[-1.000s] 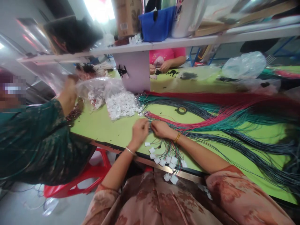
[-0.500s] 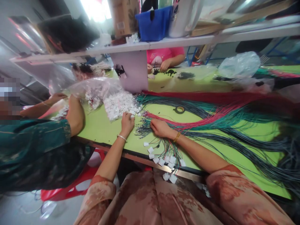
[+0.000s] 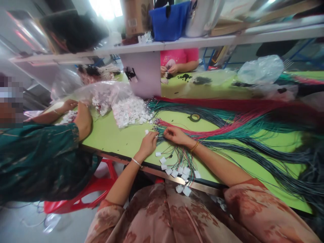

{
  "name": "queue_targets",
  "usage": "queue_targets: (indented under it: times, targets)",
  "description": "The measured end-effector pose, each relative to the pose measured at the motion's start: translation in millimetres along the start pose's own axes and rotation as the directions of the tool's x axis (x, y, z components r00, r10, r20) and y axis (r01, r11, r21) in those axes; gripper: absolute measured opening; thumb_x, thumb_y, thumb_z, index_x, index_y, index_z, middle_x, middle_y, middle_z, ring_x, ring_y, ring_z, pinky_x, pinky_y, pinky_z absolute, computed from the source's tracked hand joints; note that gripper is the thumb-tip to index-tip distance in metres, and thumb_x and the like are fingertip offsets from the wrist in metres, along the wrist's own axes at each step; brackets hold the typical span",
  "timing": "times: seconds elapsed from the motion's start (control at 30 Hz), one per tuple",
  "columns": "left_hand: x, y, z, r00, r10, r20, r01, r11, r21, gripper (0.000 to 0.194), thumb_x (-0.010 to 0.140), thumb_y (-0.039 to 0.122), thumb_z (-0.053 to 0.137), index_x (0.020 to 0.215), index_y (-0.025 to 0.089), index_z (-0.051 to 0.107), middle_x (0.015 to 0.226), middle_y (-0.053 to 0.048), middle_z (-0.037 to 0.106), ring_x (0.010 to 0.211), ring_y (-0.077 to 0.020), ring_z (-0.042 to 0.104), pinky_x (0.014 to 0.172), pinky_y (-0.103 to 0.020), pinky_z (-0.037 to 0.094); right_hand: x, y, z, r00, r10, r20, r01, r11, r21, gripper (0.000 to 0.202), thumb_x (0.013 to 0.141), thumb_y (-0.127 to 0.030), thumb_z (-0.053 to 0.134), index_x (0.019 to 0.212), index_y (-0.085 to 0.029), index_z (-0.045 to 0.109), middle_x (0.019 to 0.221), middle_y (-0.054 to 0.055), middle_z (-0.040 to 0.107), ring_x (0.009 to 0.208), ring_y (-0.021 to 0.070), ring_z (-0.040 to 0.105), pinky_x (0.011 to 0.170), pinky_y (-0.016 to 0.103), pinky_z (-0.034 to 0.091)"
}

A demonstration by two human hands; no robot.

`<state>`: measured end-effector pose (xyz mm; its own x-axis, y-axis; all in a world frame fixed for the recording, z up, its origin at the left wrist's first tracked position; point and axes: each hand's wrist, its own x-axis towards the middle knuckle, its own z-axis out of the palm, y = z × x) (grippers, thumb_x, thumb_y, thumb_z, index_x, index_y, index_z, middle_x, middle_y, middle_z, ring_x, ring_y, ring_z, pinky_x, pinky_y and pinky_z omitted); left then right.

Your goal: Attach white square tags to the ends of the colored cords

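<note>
My left hand is closed in a pinch, a small white connector showing at its fingertips. Facing it across a narrow gap, my right hand is closed too, thumb and forefinger together over the wire ends; what it pinches is too small to make out. Red, green and dark wires with metal-tipped ends run from under my right hand to the right. Beyond my left hand lies a plastic bag of white connectors, with some spilling out. Wires with white connectors fitted hang at the table's front edge.
A roll of black tape lies behind the wires. At left, a co-worker in a dark green sleeve handles white parts; a person in pink works across the table. A shelf with a blue bin spans the back.
My left hand has come away from the connector pile, moving right and toward me, close to my right hand. My right hand's fingers have turned upward slightly.
</note>
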<state>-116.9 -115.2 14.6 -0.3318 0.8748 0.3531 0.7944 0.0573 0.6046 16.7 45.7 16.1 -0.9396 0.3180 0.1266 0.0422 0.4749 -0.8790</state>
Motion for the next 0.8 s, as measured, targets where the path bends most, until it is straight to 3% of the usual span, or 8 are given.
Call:
queue_targets:
  times: [0.23, 0.43, 0.5, 0.63, 0.73, 0.8]
  targets:
    - [-8, 2, 4.1, 0.995, 0.099, 0.002, -0.099, 0.989, 0.106, 0.029, 0.093, 0.019, 0.040, 0.114, 0.017, 0.060, 0.106, -0.012, 0.062, 0.100, -0.0199, 0.059, 0.089, -0.034, 0.048, 6, 2, -6, 0.989, 0.134, 0.063, -0.133, 0.991, -0.007, 0.020, 0.072, -0.031, 0.057, 0.078, -0.013, 0.062, 0.069, -0.001, 0.058, 0.062, 0.0098, 0.047, 0.062, 0.022, 0.037]
    - [-12, 4, 8.2, 0.976, 0.116, 0.183, -0.160, 0.956, 0.244, 0.032, 0.090, 0.015, 0.042, 0.115, 0.019, 0.062, 0.106, -0.012, 0.062, 0.096, -0.0220, 0.059, 0.083, -0.034, 0.050, 7, 0, -11, 0.982, 0.170, 0.079, -0.184, 0.955, 0.232, 0.026, 0.069, -0.037, 0.062, 0.079, -0.014, 0.060, 0.071, -0.001, 0.059, 0.062, 0.0096, 0.048, 0.062, 0.022, 0.039]
    - [-11, 3, 8.2, 0.969, 0.114, 0.221, -0.175, 0.943, 0.284, 0.033, 0.088, 0.013, 0.044, 0.114, 0.020, 0.063, 0.105, -0.012, 0.063, 0.096, -0.0230, 0.058, 0.082, -0.034, 0.049, 4, 1, -16, 0.990, 0.138, 0.041, -0.144, 0.967, 0.209, 0.026, 0.072, -0.038, 0.061, 0.079, -0.013, 0.061, 0.070, 0.000, 0.060, 0.062, 0.0099, 0.048, 0.063, 0.023, 0.040]
    - [-10, 3, 7.6, 0.964, 0.112, 0.240, -0.177, 0.947, 0.269, 0.037, 0.084, 0.009, 0.046, 0.112, 0.023, 0.065, 0.105, -0.011, 0.064, 0.097, -0.0228, 0.058, 0.083, -0.033, 0.049, -1, -3, -21, 0.999, 0.033, -0.025, -0.034, 0.999, -0.006, 0.020, 0.077, -0.032, 0.057, 0.080, -0.014, 0.063, 0.072, 0.001, 0.062, 0.064, 0.0114, 0.050, 0.065, 0.024, 0.040]
    - [-8, 2, 8.6, 0.963, 0.119, 0.241, -0.180, 0.952, 0.247, 0.041, 0.081, 0.008, 0.045, 0.112, 0.024, 0.066, 0.107, -0.010, 0.065, 0.096, -0.0228, 0.058, 0.085, -0.035, 0.049, 1, -24, -10, 0.996, -0.038, -0.080, 0.027, 0.991, -0.134, 0.016, 0.081, -0.025, 0.053, 0.081, -0.014, 0.065, 0.074, 0.003, 0.065, 0.068, 0.0134, 0.053, 0.068, 0.025, 0.042]
    - [-7, 0, 9.8, 0.963, 0.118, 0.244, -0.175, 0.958, 0.228, 0.041, 0.079, 0.006, 0.046, 0.109, 0.023, 0.068, 0.107, -0.010, 0.066, 0.096, -0.0238, 0.059, 0.085, -0.036, 0.049, 7, -44, 3, 0.985, -0.145, -0.098, 0.131, 0.982, -0.139, 0.016, 0.083, -0.021, 0.051, 0.085, -0.015, 0.066, 0.083, 0.005, 0.068, 0.076, 0.0150, 0.057, 0.074, 0.026, 0.043]
